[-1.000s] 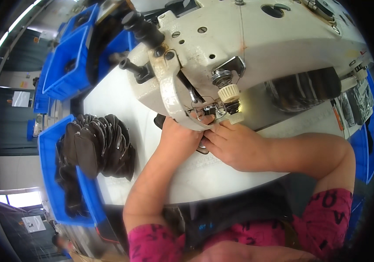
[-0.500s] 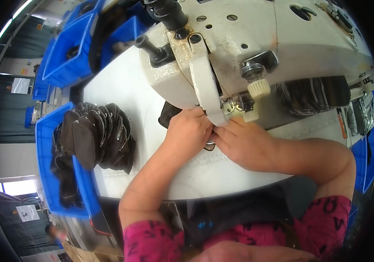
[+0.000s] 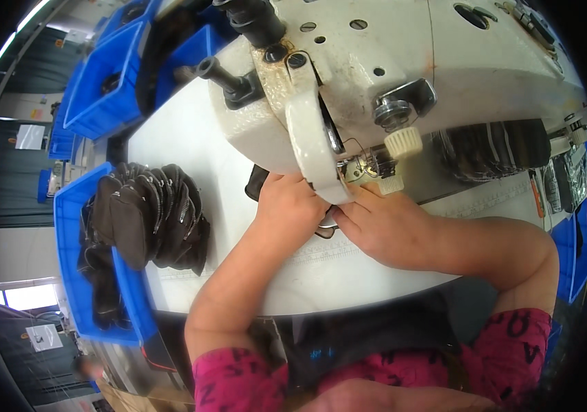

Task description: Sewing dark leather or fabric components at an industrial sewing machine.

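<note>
The white tabletop (image 3: 348, 285) spreads under everything, and the sewing machine (image 3: 355, 69) looms over it at twelve o'clock from where the hands meet. At nine o'clock sit a blue bin (image 3: 137, 305) and, over its near edge, a stack of dark zippered pouches (image 3: 163, 220). The left hand (image 3: 292, 206) and right hand (image 3: 389, 223) come together beneath the machine's curved white bar (image 3: 312, 137); fingertips are hidden, so how firmly either grips cannot be told. The dark piece (image 3: 257, 180) lies mostly under the left hand, the nearer one, poking out at that hand's ten o'clock. A small dark-edged tip (image 3: 325, 233) shows at its four o'clock; if both belong to one piece, its long axis runs ten to four, with the right hand at the four-o'clock end.
</note>
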{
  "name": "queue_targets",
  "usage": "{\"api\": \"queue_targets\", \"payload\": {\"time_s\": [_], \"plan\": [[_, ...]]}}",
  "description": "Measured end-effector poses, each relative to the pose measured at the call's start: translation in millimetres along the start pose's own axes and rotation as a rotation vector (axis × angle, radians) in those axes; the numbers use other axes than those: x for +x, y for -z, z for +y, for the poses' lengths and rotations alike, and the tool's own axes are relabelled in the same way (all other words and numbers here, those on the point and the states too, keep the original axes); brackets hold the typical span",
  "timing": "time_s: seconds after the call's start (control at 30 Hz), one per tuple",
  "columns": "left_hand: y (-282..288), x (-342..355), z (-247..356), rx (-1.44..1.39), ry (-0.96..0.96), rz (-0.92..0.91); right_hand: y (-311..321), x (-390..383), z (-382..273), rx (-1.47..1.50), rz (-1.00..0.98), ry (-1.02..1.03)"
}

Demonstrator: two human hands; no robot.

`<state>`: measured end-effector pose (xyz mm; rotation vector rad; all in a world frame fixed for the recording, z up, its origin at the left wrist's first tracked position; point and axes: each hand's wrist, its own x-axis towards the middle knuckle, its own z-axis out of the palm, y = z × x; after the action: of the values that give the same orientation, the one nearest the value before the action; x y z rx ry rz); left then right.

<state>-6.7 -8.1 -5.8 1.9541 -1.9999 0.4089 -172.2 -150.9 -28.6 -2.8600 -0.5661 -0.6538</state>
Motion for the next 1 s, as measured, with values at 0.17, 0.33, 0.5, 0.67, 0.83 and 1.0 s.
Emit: {"api": "queue_targets", "payload": {"time_s": [0.17,0.33,0.5,0.67,0.83,1.0], "plan": [[12,3,1,0.012,0.003,-0.062,-1,0,-1,0.014,-0.006,-0.014],[17,-1,1,0.003,0.033,-0.154,6,2,1,-0.051,0.057,0.023],[11,-4,22,-0.192,0.221,-0.115,22,3,4,0.027,-0.146,-0.005],[15,1,33,-0.162,0.257,-0.150,30,2,5,0.054,-0.277,0.003],[10,-2,28,-0.224,0.247,-0.058,25,3,4,-0.047,-0.048,0.147],[10,0,27,-0.224,0.229,-0.031,29,4,2,-0.007,-0.114,0.127]]}}
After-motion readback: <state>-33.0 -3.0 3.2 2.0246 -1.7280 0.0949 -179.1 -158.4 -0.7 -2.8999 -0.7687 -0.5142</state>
